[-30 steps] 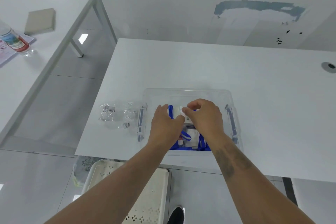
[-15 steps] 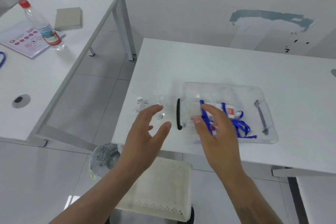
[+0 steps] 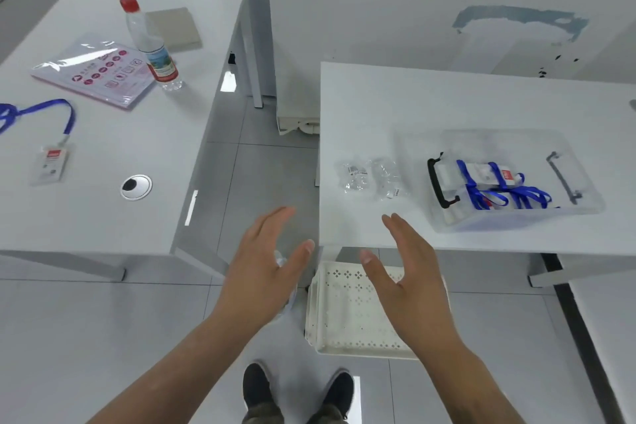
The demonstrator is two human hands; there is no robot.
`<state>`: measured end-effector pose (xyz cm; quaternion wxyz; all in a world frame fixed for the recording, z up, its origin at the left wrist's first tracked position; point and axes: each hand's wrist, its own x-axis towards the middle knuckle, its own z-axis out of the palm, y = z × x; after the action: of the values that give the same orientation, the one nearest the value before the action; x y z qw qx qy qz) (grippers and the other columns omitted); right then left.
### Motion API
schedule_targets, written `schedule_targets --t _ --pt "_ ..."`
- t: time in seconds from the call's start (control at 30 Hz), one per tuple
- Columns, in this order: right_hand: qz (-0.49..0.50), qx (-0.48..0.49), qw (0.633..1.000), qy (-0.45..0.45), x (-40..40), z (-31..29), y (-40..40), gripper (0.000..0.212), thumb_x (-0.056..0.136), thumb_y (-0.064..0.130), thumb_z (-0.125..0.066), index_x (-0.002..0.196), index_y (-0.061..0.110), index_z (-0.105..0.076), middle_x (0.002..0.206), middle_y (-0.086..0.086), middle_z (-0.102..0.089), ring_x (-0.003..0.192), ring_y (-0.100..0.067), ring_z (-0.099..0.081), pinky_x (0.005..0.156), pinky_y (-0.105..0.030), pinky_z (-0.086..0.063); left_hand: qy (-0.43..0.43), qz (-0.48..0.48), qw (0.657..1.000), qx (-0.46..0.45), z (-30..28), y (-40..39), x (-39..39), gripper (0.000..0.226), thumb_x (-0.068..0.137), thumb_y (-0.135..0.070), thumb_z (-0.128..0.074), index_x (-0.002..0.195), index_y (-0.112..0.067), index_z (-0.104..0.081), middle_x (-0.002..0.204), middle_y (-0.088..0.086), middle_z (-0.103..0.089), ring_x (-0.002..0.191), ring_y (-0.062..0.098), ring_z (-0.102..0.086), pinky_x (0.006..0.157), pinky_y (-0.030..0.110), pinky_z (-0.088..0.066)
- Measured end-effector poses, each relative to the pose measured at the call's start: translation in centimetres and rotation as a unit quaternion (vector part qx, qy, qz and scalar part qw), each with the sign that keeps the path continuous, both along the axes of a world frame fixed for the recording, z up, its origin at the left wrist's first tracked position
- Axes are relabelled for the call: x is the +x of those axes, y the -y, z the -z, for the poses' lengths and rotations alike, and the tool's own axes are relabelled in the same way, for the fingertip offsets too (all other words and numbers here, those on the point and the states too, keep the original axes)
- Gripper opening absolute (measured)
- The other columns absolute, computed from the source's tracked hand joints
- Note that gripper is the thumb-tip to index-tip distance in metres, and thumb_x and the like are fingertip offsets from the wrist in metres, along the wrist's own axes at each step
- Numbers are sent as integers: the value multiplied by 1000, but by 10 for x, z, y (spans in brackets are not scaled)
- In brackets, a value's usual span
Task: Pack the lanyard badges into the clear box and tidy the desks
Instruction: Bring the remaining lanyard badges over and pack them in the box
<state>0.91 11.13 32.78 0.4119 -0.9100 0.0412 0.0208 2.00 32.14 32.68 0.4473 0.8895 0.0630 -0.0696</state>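
The clear box (image 3: 581,206) with black handles sits on the right desk (image 3: 447,96) and holds several badges with blue lanyards (image 3: 495,186). One more lanyard badge (image 3: 51,162), its blue strap trailing off the left edge, lies on the left desk (image 3: 86,210). My left hand (image 3: 265,268) and my right hand (image 3: 409,279) hover open and empty in front of the gap between the desks, palms facing each other, touching nothing.
Crumpled clear plastic wrappers (image 3: 371,179) lie left of the box. A water bottle (image 3: 151,45), a pink leaflet (image 3: 96,72) and a grey pad (image 3: 175,27) are on the left desk. A white perforated stool (image 3: 351,313) stands under the right desk's edge.
Both hands left the box, pulling back and left with fingers spread. The view swung left, bringing the left desk and its badge into sight.
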Motion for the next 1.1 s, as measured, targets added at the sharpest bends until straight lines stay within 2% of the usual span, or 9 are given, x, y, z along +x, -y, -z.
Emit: schedule_targets --t 0.1,0.3,0.47,0.63,0.73,0.9,1.0,1.1 --pt "-5 1 1000 -1 -4 -1 -18 64 84 64 -47 144 46 -33 152 27 -27 140 9 -19 106 -19 -25 -7 -5 1000 -2 -2 -15 -9 55 92 -48 -54 144 -40 -35 149 -22 -34 133 11 -40 110 41 -39" --pt "-47 1 999 -7 0 4 -50 60 88 59 -51 143 49 -30 152 29 -25 137 12 -17 105 -18 -21 -1 -24 1000 16 1 -45 -12 57 92 -47 -55 145 -35 -36 149 -17 -36 133 11 -40 110 40 -39" --pt "-72 0 997 -10 7 8 -87 65 86 65 -46 146 44 -29 154 26 -25 141 6 -18 108 -20 -19 14 -47 999 24 0 -82 -10 55 93 -44 -56 144 -35 -37 148 -18 -37 134 9 -38 110 38 -38" --pt "-94 -18 995 -12 24 14 -162 62 90 58 -51 146 43 -29 154 22 -25 142 1 -20 114 -26 -22 25 -69 997 17 5 -156 0 55 93 -42 -58 143 -35 -38 146 -19 -39 132 9 -41 110 37 -38" --pt "-105 -19 994 -22 32 19 -212 60 91 57 -51 146 44 -28 154 22 -27 142 0 -20 110 -23 -22 17 -78 997 18 9 -203 4 55 93 -42 -58 144 -37 -38 146 -20 -38 130 10 -43 109 39 -40" --pt "-85 -32 995 -29 47 30 -329 61 92 58 -50 147 40 -30 154 21 -28 141 0 -22 113 -28 -24 -2 -75 997 10 18 -321 20 53 94 -43 -58 143 -39 -37 139 -24 -40 126 9 -46 106 37 -43" --pt "-81 -12 996 -42 54 28 -386 58 92 56 -51 145 42 -31 153 22 -29 140 1 -23 109 -24 -23 -4 -81 997 14 19 -380 31 51 93 -42 -58 141 -41 -40 127 -28 -39 125 8 -47 105 34 -43" --pt "-78 0 996 -52 61 28 -427 58 92 55 -52 145 43 -31 153 24 -28 140 3 -21 106 -20 -20 -13 -83 996 22 21 -421 42 50 94 -41 -58 140 -39 -41 134 -20 -45 125 10 -47 105 32 -42"
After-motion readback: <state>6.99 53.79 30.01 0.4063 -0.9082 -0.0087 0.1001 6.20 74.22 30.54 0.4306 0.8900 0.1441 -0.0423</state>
